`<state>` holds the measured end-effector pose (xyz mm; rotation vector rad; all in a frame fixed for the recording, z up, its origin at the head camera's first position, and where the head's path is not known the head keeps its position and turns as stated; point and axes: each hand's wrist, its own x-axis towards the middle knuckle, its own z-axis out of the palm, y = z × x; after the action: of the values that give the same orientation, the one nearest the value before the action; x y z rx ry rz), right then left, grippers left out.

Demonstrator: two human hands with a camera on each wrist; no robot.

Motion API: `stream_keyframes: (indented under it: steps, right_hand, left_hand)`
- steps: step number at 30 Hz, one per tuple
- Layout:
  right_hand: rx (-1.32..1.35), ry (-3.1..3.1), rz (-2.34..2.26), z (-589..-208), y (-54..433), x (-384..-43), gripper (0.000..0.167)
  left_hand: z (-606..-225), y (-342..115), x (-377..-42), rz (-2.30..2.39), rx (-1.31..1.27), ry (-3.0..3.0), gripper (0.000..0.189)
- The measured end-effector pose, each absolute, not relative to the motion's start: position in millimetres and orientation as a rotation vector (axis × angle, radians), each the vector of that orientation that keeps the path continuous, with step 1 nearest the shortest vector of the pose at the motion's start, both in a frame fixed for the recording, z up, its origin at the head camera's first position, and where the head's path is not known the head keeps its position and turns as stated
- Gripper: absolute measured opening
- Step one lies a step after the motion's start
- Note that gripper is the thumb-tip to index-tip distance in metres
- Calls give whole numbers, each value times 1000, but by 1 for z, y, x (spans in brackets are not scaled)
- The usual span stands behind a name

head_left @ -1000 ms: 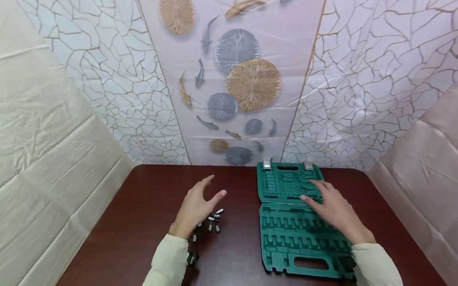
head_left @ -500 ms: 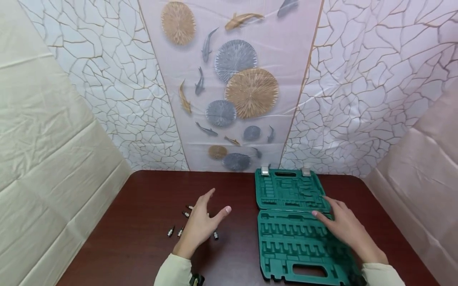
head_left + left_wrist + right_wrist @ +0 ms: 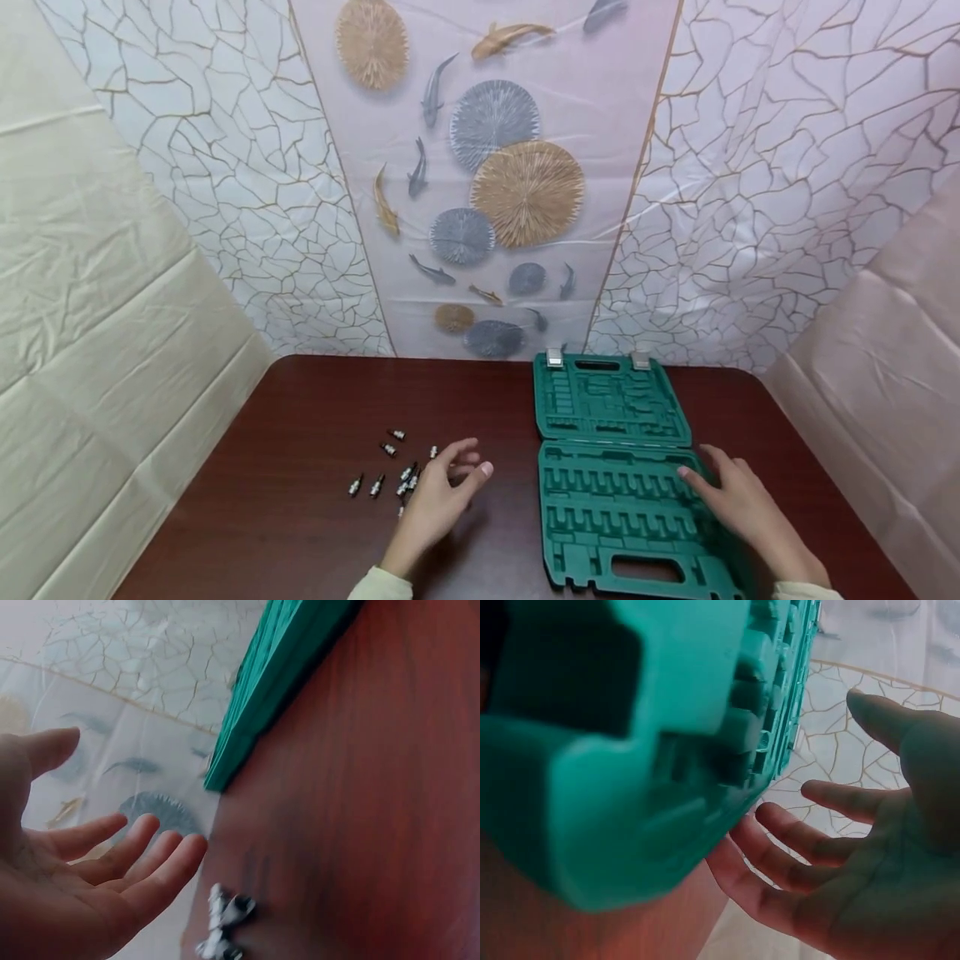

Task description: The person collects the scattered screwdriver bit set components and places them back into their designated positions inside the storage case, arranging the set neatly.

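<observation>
My left hand (image 3: 437,502) hovers just right of several small silver-and-black bit sockets (image 3: 377,486) on the table. Its fingers are loosely bent and hold nothing, as the left wrist view also shows, with blurred bit sockets (image 3: 219,922) below the fingertips. On the right lies an unfolded green tool case (image 3: 618,498) with moulded slots, its lid flat toward the wall. My right hand (image 3: 752,510) is at the case's right edge, fingers spread and nothing gripped. In the right wrist view the lower fingers (image 3: 761,889) come up against the case wall (image 3: 622,840); whether they touch is unclear.
The dark red-brown table (image 3: 300,417) has rounded far corners. Behind it hangs a patterned cloth (image 3: 480,275), with beige cloth (image 3: 112,350) on the left and more on the right. Two metal latches (image 3: 554,357) stand at the lid's far edge.
My left hand has moved nearer and slightly right, uncovering the bit sockets. My right hand has drawn back from over the case to its right edge. The head view has tilted slightly upward.
</observation>
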<state>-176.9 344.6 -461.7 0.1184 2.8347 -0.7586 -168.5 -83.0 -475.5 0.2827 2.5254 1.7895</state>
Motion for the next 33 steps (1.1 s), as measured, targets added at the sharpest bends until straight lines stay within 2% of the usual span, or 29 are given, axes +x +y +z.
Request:
stream_keyframes:
  steps: [7, 15, 24, 33]
  right_hand:
    - [118, 2789, -807, -460, 349, -179, 91]
    - [187, 2725, -874, -473, 352, -172, 94]
    - [218, 2713, -837, -483, 357, -165, 62]
    - [204, 2749, -859, -488, 357, -163, 48]
  left_hand:
    - [-479, -63, -159, 2016, 220, 2173, 52]
    - [-496, -47, -146, 2040, 116, 2002, 50]
    - [-506, -32, -134, 2045, 130, 1883, 57]
    - [-512, -23, -130, 2041, 112, 1830, 63]
